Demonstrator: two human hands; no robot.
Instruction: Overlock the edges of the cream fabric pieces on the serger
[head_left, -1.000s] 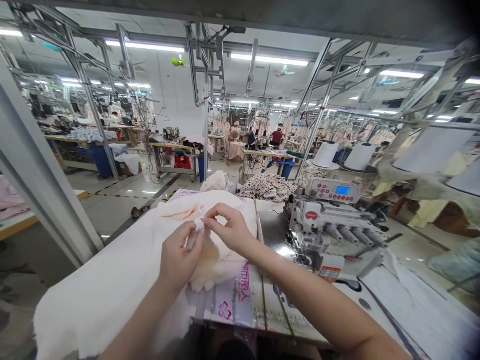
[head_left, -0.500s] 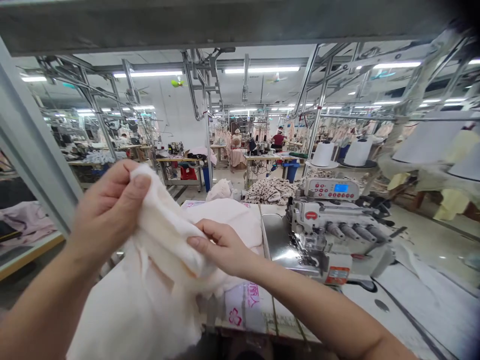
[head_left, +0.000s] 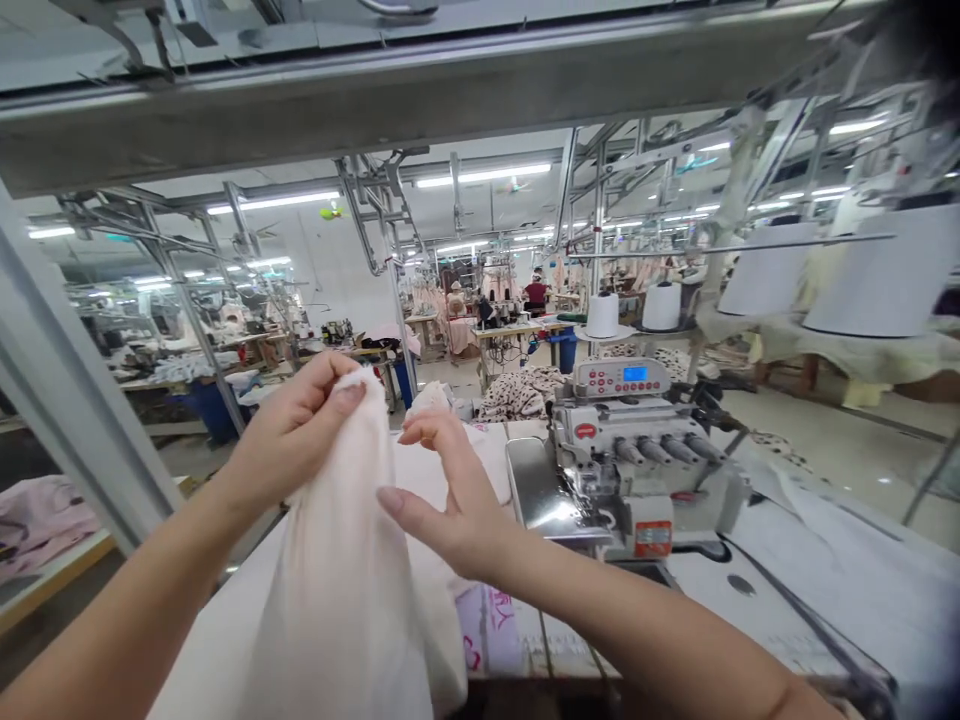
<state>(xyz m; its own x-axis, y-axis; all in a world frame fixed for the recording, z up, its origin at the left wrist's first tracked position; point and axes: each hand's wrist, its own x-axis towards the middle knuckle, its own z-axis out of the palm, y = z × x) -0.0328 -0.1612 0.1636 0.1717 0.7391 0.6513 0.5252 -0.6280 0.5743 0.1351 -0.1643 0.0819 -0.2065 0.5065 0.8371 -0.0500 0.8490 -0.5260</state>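
Observation:
A cream-white piece of fabric hangs in folds from my left hand, which pinches its upper edge between thumb and fingers. To the right of the fabric, my right hand is open, thumb and forefinger spread apart, the thumb tip close to the cloth's edge; whether it touches I cannot tell. Behind my right hand, more white fabric lies on the table. An overlock sewing machine with a lit blue display stands to the right, its shiny metal plate facing the cloth.
White thread cones stand on a rack at the right. Dark-spotted fabric is heaped behind the machine. A metal post rises at the left, and a grey beam crosses overhead. A person sits far back.
My right hand has let go of the fabric and its fingers have spread. The left hand keeps its pinch, and the cloth now hangs straighter. The view has shifted, showing more overhead.

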